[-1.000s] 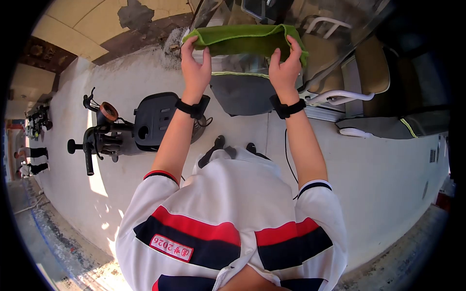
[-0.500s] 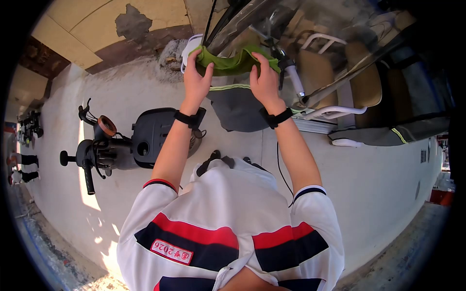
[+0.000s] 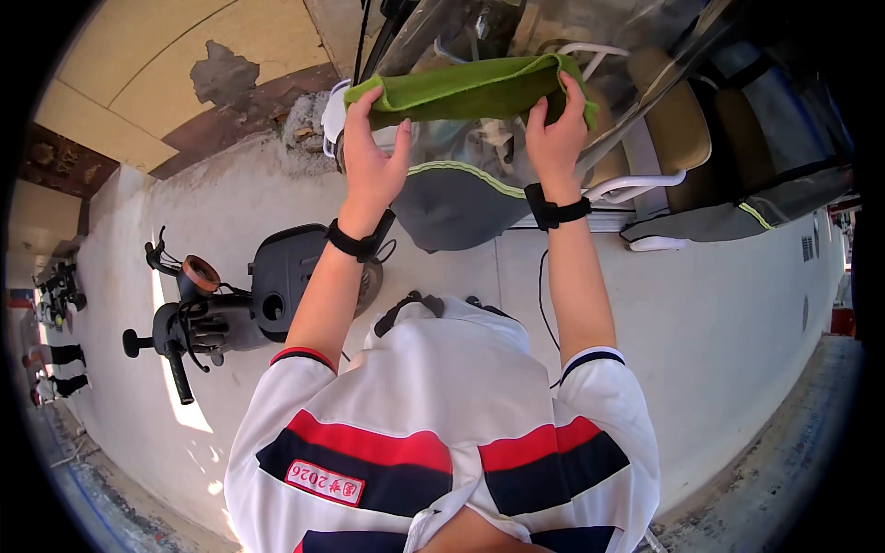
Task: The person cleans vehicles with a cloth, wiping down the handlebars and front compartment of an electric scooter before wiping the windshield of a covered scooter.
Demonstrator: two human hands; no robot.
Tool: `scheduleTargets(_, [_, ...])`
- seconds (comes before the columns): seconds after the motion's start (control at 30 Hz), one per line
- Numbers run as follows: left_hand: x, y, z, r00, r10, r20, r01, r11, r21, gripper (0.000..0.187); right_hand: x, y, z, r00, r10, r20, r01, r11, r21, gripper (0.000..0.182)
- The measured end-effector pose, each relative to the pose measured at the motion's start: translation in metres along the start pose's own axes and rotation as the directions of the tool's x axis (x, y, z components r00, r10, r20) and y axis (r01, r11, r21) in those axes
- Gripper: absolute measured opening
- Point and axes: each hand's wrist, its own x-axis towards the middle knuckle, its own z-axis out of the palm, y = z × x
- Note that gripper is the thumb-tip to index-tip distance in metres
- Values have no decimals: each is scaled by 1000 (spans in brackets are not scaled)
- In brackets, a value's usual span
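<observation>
A green cloth (image 3: 461, 89) is stretched and folded lengthwise between my two hands, held up in front of me. My left hand (image 3: 376, 161) grips its left end, with the thumb apart on the near side. At the other end, my right hand (image 3: 557, 138) pinches the cloth with fingers around its edge. Behind the cloth is a clear plastic cover (image 3: 479, 143) on a vehicle, with a dark grey apron (image 3: 461, 207) edged in reflective yellow-green hanging below it. Each of my wrists wears a black strap.
To the left stands a scooter (image 3: 277, 281) with a dark seat and handlebars. The covered vehicle on the right has tan seats (image 3: 678, 120) and white armrests (image 3: 636, 187). A yellow wall (image 3: 184, 64) with peeling paint rises at the back left. A person's legs (image 3: 64, 355) show far left.
My right hand has moved right and slightly up, pulling the sagging green cloth out wider and straighter. My left hand keeps its hold at the left end.
</observation>
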Motion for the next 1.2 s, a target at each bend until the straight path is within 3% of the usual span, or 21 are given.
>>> scheduleTargets(0.13, [3,8,-4,997,-4,81,-1,998,56,50,6,16,-5,980,-70,-184,46,990,-131,38])
scheduleTargets(0.17, [4,9,-3,997,4,76,-9,998,62,49,6,18,-6,979,87,-183,-85,996,19,32])
scheduleTargets(0.3, [11,10,-2,998,21,52,-23,999,41,50,15,16,-12,957,266,-120,-247,958,147,22])
scheduleTargets(0.4, [21,12,-1,998,39,48,-42,997,64,51,28,14,-11,973,-17,-230,3,998,-62,22])
scheduleTargets(0.5, [30,5,5,997,73,15,-74,991,111,53,41,2,-12,960,-128,-250,70,971,-227,23])
scheduleTargets(0.6, [38,11,8,999,34,23,-37,987,157,57,55,-5,-5,955,-114,-273,91,991,-96,28])
scheduleTargets(0.8, [63,26,23,990,138,2,-138,989,56,74,91,-27,-4,913,-228,-337,221,973,-60,38])
scheduleTargets(1.0, [89,43,37,981,194,-13,-194,981,-31,76,130,-55,-1,901,-183,-392,267,949,170,54])
scheduleTargets(1.03, [92,44,38,985,172,-15,-172,984,-40,75,139,-58,2,891,-203,-407,322,913,249,62])
scheduleTargets(1.13, [96,43,40,996,86,-21,-88,993,-84,71,160,-59,16,828,-240,-506,442,836,326,60])
scheduleTargets(1.17, [97,41,39,999,44,-24,-47,993,-111,69,162,-54,18,849,-250,-466,405,874,268,74])
scheduleTargets(1.2, [98,38,39,1000,3,-25,-6,991,-137,67,163,-60,16,875,-243,-419,353,912,208,71])
